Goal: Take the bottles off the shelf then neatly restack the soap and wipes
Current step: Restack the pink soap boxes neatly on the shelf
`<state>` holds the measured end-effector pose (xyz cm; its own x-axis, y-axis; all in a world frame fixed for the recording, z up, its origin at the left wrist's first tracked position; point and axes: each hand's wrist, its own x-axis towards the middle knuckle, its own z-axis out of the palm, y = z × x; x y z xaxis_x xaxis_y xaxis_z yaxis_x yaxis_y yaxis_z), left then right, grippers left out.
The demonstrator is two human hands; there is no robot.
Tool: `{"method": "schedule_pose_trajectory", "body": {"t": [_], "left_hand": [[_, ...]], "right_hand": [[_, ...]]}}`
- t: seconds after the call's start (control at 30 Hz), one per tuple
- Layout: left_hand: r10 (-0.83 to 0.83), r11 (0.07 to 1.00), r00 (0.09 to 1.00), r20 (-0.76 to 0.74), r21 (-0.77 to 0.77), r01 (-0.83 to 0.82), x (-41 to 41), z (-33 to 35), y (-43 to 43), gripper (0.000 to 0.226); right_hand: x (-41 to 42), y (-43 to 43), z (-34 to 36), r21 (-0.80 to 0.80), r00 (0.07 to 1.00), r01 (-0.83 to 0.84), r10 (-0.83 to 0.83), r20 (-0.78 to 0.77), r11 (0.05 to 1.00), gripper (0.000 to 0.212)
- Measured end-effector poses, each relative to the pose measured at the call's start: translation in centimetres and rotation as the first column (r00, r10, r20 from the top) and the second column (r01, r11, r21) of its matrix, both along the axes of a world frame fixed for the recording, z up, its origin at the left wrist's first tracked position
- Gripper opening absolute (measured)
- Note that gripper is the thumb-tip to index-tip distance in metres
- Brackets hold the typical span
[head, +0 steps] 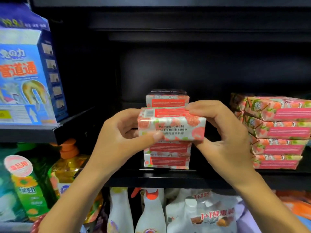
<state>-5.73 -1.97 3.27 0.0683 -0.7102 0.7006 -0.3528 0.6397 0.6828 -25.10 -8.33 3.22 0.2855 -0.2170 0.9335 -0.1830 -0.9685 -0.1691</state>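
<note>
A pink-and-white pomegranate soap bar [175,125] is held in front of the black shelf [168,179]. My left hand [121,140] grips its left end, thumb across the front. My right hand [222,132] pinches its right end from above and below. Behind it a stack of the same soap bars [167,158] stands at the middle of the shelf, with one bar [167,99] showing above the held one. A second stack of pink soap packs [277,132] sits at the right, slightly uneven.
A large blue drain-cleaner box [25,73] stands on a higher shelf at the left. Green and yellow dish-soap bottles [55,174] fill the lower left. White bottles [151,212] and a refill pouch [212,216] sit on the shelf below.
</note>
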Motion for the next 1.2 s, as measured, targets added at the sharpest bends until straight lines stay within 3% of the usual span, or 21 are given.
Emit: {"method": "schedule_pose_trajectory", "body": {"t": [0.07, 0.13, 0.23, 0.27, 0.33, 0.4, 0.5, 0.6, 0.67, 0.77, 1.07, 1.2], "left_hand": [[0.022, 0.999, 1.0, 0.007, -0.036, -0.022, 0.1, -0.1, -0.1, 0.046], [0.051, 0.995, 0.998, 0.044, -0.091, -0.047, 0.4, -0.2, 0.1, 0.052], [0.079, 0.985, 0.987, 0.137, -0.166, -0.056, 0.8, -0.2, 0.2, 0.062], [0.077, 0.983, 0.983, 0.164, -0.179, -0.047, 0.9, -0.3, 0.1, 0.063], [0.078, 0.98, 0.974, 0.212, -0.195, -0.036, 0.9, -0.4, 0.0, 0.065], [0.127, 0.972, 0.959, 0.253, -0.224, -0.07, 0.9, -0.6, -0.1, 0.065], [0.175, 0.966, 0.947, 0.27, -0.231, -0.112, 1.4, -1.2, 0.0, 0.074], [0.076, 0.994, 0.981, 0.181, -0.085, -0.061, 2.0, -1.4, 0.7, 0.09], [0.064, 0.998, 0.994, 0.086, 0.021, -0.066, 2.0, -1.4, 1.3, 0.088], [0.126, 0.989, 0.992, 0.028, 0.075, -0.127, 2.2, -1.5, 1.8, 0.076], [0.176, 0.984, 0.962, -0.208, 0.021, -0.176, 5.4, -3.1, 3.8, 0.066], [0.305, 0.952, 0.936, -0.177, 0.052, -0.3, 6.4, -5.0, 4.3, 0.068]], "right_hand": [[0.0, -0.5, 0.1, -0.026, 0.998, -0.013, 0.012, -0.057, 1.0, 0.033], [-0.4, -0.9, 0.3, 0.05, 0.987, -0.037, 0.044, -0.153, 0.998, 0.051], [-0.9, -0.6, 0.7, 0.404, 0.943, -0.163, 0.262, -0.203, 0.9, 0.092], [-0.9, -0.4, 1.0, 0.506, 0.926, -0.222, 0.343, -0.159, 0.833, 0.094], [-0.7, -0.2, 1.4, 0.617, 0.897, -0.325, 0.441, -0.04, 0.717, 0.078], [-0.3, -0.2, 1.7, 0.646, 0.901, -0.342, 0.434, 0.019, 0.682, 0.065], [0.2, 0.2, 1.7, 0.575, 0.936, -0.281, 0.351, -0.012, 0.768, 0.059], [1.1, 0.6, 1.0, 0.325, 0.982, -0.118, 0.158, -0.099, 0.938, 0.05], [2.1, 0.7, 0.2, 0.158, 0.99, -0.068, 0.086, -0.115, 0.985, 0.046], [3.7, 0.5, -0.8, 0.053, 0.993, -0.049, 0.054, -0.102, 0.997, 0.049], [3.8, 1.4, -2.7, 0.033, 0.996, -0.012, 0.015, -0.085, 0.999, 0.039], [3.1, 1.5, -4.2, 0.0, 0.985, 0.105, -0.104, -0.135, 0.994, 0.028]]}}
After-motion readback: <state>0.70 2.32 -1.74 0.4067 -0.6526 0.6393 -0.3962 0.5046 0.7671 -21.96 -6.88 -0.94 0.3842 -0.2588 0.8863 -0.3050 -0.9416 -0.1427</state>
